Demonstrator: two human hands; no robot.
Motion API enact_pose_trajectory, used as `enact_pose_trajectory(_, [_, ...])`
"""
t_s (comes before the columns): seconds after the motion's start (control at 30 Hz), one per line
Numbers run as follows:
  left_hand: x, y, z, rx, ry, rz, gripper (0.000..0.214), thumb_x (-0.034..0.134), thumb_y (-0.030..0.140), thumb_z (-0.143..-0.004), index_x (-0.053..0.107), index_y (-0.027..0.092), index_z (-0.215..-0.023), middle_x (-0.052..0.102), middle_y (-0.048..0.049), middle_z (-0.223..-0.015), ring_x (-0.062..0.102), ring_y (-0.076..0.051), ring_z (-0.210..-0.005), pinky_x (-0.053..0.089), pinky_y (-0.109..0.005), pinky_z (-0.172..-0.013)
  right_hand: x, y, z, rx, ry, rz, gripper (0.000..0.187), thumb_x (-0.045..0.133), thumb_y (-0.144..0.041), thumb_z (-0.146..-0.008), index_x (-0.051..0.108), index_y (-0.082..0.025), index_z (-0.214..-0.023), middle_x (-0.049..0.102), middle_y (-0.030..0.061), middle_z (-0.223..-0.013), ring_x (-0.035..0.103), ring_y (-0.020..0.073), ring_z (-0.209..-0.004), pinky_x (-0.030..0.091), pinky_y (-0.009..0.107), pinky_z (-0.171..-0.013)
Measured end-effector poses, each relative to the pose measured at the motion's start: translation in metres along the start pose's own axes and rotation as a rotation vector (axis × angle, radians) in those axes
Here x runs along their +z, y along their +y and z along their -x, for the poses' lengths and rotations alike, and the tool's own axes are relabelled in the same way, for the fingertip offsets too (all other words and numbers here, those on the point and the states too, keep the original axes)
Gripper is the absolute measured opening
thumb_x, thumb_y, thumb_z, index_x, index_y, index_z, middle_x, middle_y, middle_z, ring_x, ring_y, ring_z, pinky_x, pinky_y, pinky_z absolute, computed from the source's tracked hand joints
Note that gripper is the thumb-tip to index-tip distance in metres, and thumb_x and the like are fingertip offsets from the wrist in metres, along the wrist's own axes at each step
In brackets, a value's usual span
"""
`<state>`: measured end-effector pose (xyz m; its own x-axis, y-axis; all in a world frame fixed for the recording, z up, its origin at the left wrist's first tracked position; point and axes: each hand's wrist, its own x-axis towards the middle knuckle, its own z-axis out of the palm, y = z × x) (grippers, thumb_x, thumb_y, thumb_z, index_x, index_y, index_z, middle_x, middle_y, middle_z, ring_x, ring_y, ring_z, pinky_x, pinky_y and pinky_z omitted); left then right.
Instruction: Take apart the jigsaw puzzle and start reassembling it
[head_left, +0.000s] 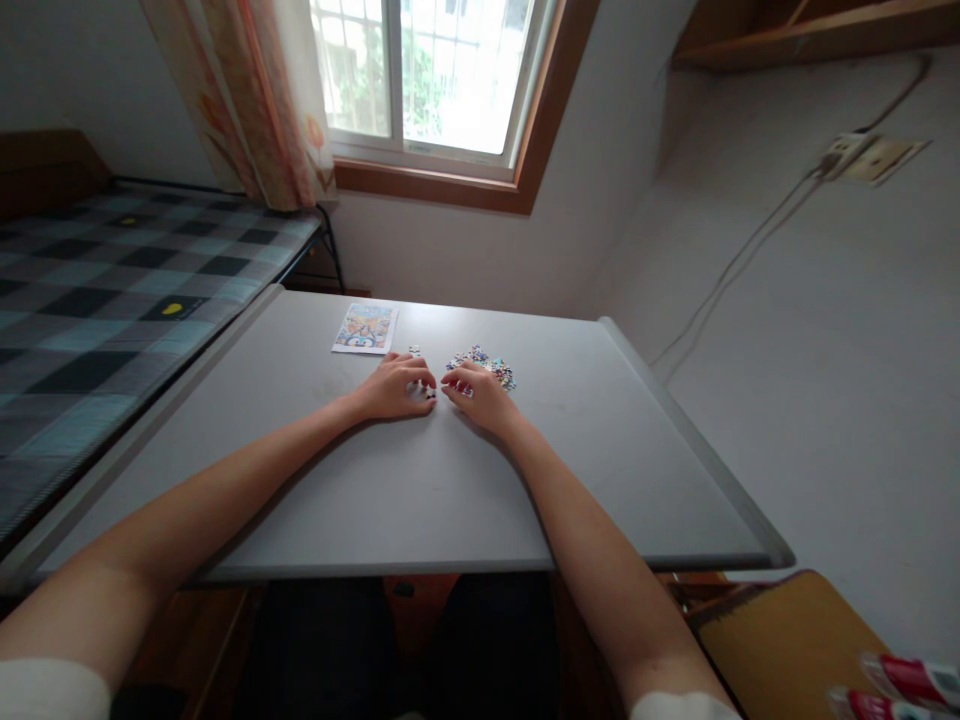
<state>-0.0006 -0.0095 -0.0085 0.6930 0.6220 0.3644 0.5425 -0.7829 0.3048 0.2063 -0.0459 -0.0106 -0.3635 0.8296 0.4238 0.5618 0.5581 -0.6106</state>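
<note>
Over the middle of the table, my left hand (397,388) curls its fingers and thumb round a small jigsaw piece (430,393). Close on its right, my right hand (484,400) is bent into a pinch; what lies at its fingertips is too small to make out. The fingertips of both hands almost meet. A loose pile of colourful jigsaw pieces (501,372) spreads just beyond my right hand and is partly hidden by it. Another small piece (414,350) lies behind my left hand. A printed picture sheet (366,329) rests flat to the left of the pieces.
The pale grey table (450,500) has raised side edges. A bed with a checked cover (187,270) stands at the left. Ahead are a window (427,80) and a patterned curtain (262,110). Cables (739,255) hang at the right wall. A wooden stool (787,640) stands at lower right.
</note>
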Motion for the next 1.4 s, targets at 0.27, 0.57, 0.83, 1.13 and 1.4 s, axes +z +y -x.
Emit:
enact_pose_trajectory(0.27, [-0.001,-0.004,0.000,-0.057,-0.041,-0.003,0.023,0.063,0.042,-0.075,0.064,0.022,-0.085,0.063,-0.0013,-0.090,0.054,-0.021,-0.093,0.029,-0.036,-0.088,-0.002,-0.004,0.000,-0.007,-0.018,0.007,0.008,0.061,-0.017,-0.084,0.068,-0.017,-0.082,0.055,0.0005,-0.079,0.056,0.0098,-0.068,0.046,0.025,-0.071])
enact_pose_trajectory(0.57, [0.003,-0.011,0.000,-0.075,-0.075,0.096,0.026,0.060,0.046,-0.080,0.065,0.022,-0.085,0.063,-0.0019,-0.092,0.053,-0.021,-0.096,0.028,-0.036,-0.090,-0.001,-0.003,0.000,-0.002,-0.022,0.025,0.009,0.060,-0.018,-0.085,0.069,-0.018,-0.083,0.055,0.0008,-0.080,0.055,0.0100,-0.070,0.045,0.025,-0.072])
enact_pose_trajectory(0.83, [0.006,-0.018,-0.001,-0.048,-0.077,0.164,0.027,0.062,0.049,-0.079,0.065,0.022,-0.083,0.065,-0.0006,-0.091,0.055,-0.020,-0.097,0.028,-0.036,-0.093,-0.001,-0.004,0.001,0.017,-0.029,0.033,0.010,0.060,-0.017,-0.084,0.069,-0.018,-0.083,0.056,0.0012,-0.080,0.056,0.0109,-0.072,0.045,0.025,-0.072])
enact_pose_trajectory(1.13, [0.000,-0.016,0.001,-0.178,-0.019,0.048,0.037,0.069,0.055,-0.069,0.065,0.021,-0.084,0.063,-0.0016,-0.088,0.052,-0.022,-0.093,0.028,-0.037,-0.090,-0.002,-0.005,0.001,0.023,-0.033,0.035,0.010,0.060,-0.018,-0.085,0.069,-0.018,-0.083,0.057,0.0016,-0.081,0.056,0.0108,-0.072,0.045,0.025,-0.072])
enact_pose_trajectory(1.4, [-0.002,-0.022,0.001,-0.138,-0.059,0.090,0.030,0.066,0.050,-0.073,0.068,0.022,-0.082,0.063,-0.0015,-0.089,0.052,-0.021,-0.095,0.026,-0.039,-0.095,-0.001,-0.004,0.001,-0.008,-0.022,0.025,0.010,0.059,-0.018,-0.085,0.069,-0.016,-0.082,0.057,0.0018,-0.080,0.055,0.0106,-0.070,0.045,0.025,-0.072])
